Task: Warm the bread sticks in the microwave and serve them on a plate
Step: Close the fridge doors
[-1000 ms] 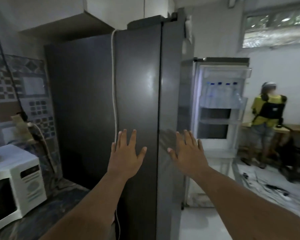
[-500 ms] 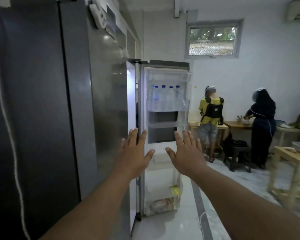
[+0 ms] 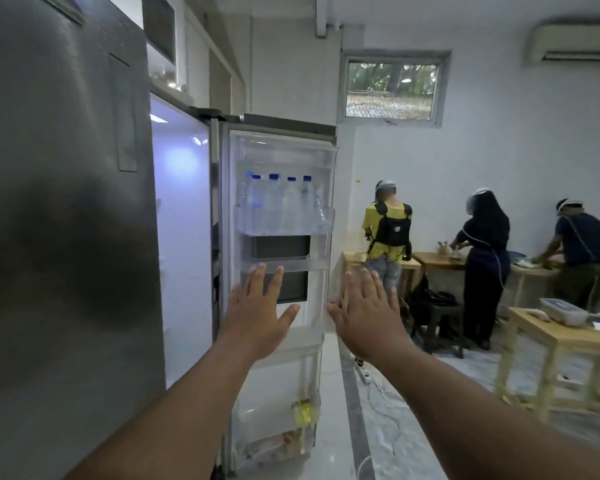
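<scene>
Both arms reach forward, palms away from the camera. The left hand (image 3: 257,313) at 6 o'clock of the bottle shelf and the right hand (image 3: 364,313) at its 5 o'clock both have fingers spread wide and hold nothing. Ahead stands the open refrigerator door (image 3: 321,344), its upper shelf carrying blue-capped water bottles (image 3: 281,206); their labels are too blurred to read. A yellow packet (image 3: 303,410) sits in the lowest bin. The grey refrigerator side (image 3: 66,237) fills 9 o'clock. Bread sticks cannot be made out anywhere.
</scene>
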